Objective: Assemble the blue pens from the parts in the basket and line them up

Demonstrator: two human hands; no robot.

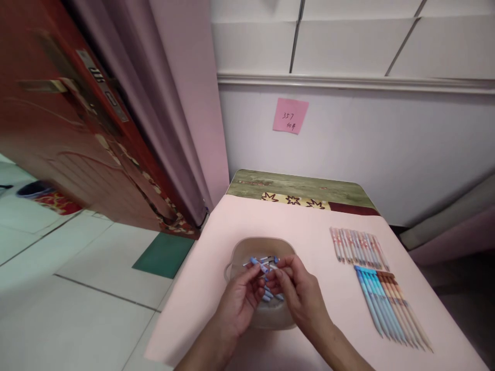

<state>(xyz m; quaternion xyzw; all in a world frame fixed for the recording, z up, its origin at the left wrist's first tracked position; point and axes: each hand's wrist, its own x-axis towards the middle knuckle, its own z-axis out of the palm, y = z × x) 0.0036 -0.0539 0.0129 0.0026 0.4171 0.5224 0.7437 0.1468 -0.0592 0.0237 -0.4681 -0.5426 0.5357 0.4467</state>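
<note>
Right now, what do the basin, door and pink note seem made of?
Basin: probably plastic, smooth and fairly matte, with moulded-looking rounded corners. Door: possibly wood, slight sheen, grooved panel; blur leaves it open. Note: paper, matte, thin, handwritten.

A panelled red-brown door point(58, 134), its lock plate point(102, 85) showing and its edge chipped, stands beside a long mauve curtain point(166, 93) in what looks like a room in a home — the floor point(96, 257) laid in pale tiles. A small table point(332, 184) with a patterned green top, mostly under a pale pink cover point(309, 314), sits by a plain white wall point(348, 139) — furnishings more domestic than industrial.
</note>
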